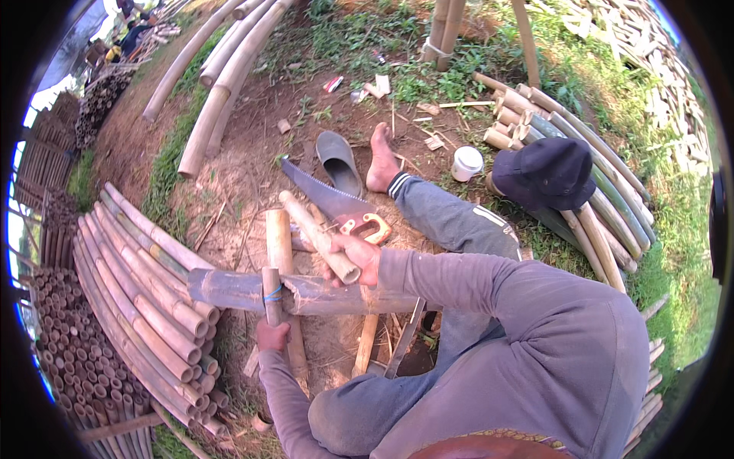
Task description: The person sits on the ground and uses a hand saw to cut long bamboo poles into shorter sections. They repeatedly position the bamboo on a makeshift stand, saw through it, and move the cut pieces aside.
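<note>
My right hand (356, 258) is closed around a short, pale bamboo piece (310, 229), raised at a slant above a thick grey bamboo pole (229, 289). Lower down, my left hand (273, 335) grips the bottom end of a thin bamboo stick (271, 287) with a blue band on it. This stick crosses in front of the thick pole; whether it touches cannot be told. The pole rests across other bamboo lengths. Just beyond my right hand lies a handsaw (325, 193) with an orange-brown handle, next to a dark clog (339, 162).
Stacked bamboo poles (145, 298) lie at the left, with more poles (229, 76) at the far left. At the right, a dark cap (544, 174) sits on another bamboo stack (604, 176). A white lidded cup (467, 163) stands near my bare foot (381, 158). A metal blade (404, 339) stands by my leg.
</note>
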Action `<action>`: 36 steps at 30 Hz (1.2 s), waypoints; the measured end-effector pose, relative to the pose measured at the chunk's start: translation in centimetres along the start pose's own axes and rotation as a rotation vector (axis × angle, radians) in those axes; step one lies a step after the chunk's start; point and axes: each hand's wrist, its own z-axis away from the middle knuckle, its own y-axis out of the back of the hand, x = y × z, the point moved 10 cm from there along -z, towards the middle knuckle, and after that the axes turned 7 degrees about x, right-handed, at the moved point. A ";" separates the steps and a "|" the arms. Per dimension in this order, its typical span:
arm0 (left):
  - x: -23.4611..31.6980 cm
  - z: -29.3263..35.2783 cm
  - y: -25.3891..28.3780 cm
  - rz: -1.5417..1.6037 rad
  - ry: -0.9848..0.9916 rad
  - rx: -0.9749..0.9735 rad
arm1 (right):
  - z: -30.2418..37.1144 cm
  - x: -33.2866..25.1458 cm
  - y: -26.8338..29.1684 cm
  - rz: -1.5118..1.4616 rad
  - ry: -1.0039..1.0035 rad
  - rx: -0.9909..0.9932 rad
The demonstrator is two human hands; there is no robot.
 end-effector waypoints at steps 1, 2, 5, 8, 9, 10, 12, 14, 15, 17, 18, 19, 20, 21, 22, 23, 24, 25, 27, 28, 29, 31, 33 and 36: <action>-2.5 -0.4 2.5 -0.036 -0.114 0.106 | 2.4 1.0 -1.0 0.103 -0.032 -0.020; -0.1 1.0 1.6 -0.008 -0.134 0.143 | 4.7 1.1 0.9 0.171 -0.051 0.002; -0.5 3.7 3.8 -0.146 -0.291 0.288 | 12.1 -3.1 3.2 0.234 0.001 -0.098; -0.3 7.6 3.8 -0.510 -0.201 0.316 | 25.9 -16.6 7.8 0.204 0.321 0.146; 0.2 8.0 2.6 -0.566 -0.200 0.307 | 32.4 -25.4 10.7 0.021 0.661 0.053; 0.7 8.4 1.7 -0.609 -0.194 0.302 | 44.1 -33.5 11.5 -0.090 1.142 -0.083; 1.7 8.5 0.0 -0.680 -0.203 0.282 | 65.9 -38.4 16.2 -0.358 1.904 0.315; 2.6 9.4 0.8 -0.738 -0.210 0.311 | 74.1 -39.0 17.6 -0.261 2.088 0.373; 3.2 10.2 1.9 -0.758 -0.212 0.342 | 74.1 -38.7 16.9 -0.089 2.057 0.457; 5.0 12.1 5.3 -0.784 -0.232 0.442 | 71.2 -36.4 14.9 0.134 1.954 0.622; 6.8 13.0 6.9 -0.786 -0.269 0.496 | 68.9 -35.0 15.0 0.260 1.920 0.679; 9.1 14.4 9.0 -0.780 -0.317 0.567 | 65.0 -33.4 15.3 0.432 1.849 0.737; 12.6 16.1 11.0 -0.758 -0.394 0.643 | 60.3 -31.1 15.2 0.567 1.727 0.711; 16.7 17.2 11.5 -0.716 -0.492 0.697 | 54.4 -29.6 17.2 0.538 1.682 0.545; 21.9 19.3 12.3 -0.651 -0.599 0.748 | 49.5 -26.6 16.6 0.650 1.563 0.520; 29.3 23.4 9.4 -0.430 -0.650 0.631 | 45.6 -23.1 15.0 0.769 1.486 0.505; 34.9 25.1 9.2 -0.343 -0.824 0.658 | 42.5 -19.5 12.0 0.808 1.383 0.380; 38.8 25.6 8.9 -0.090 -0.750 0.544 | 39.5 -16.1 9.1 0.804 1.261 0.253; 49.3 31.7 6.2 0.170 -1.022 0.331 | 38.4 -10.4 0.8 0.942 1.229 0.029; 53.4 33.8 4.0 0.273 -1.074 0.246 | 40.7 -9.0 -2.7 1.007 1.507 -0.024; 56.7 35.1 1.7 0.378 -1.115 0.154 | 42.0 -8.4 -4.5 0.968 1.705 0.052; 61.6 39.4 -2.6 0.565 -1.177 -0.010 | 45.8 -9.0 -7.6 0.881 1.950 0.130; 63.6 42.7 -6.6 0.723 -1.156 -0.200 | 50.6 -10.7 -9.1 0.852 1.935 0.174; 62.6 44.8 -15.5 0.743 -1.109 -0.407 | 54.2 -15.2 -2.4 0.984 1.788 0.368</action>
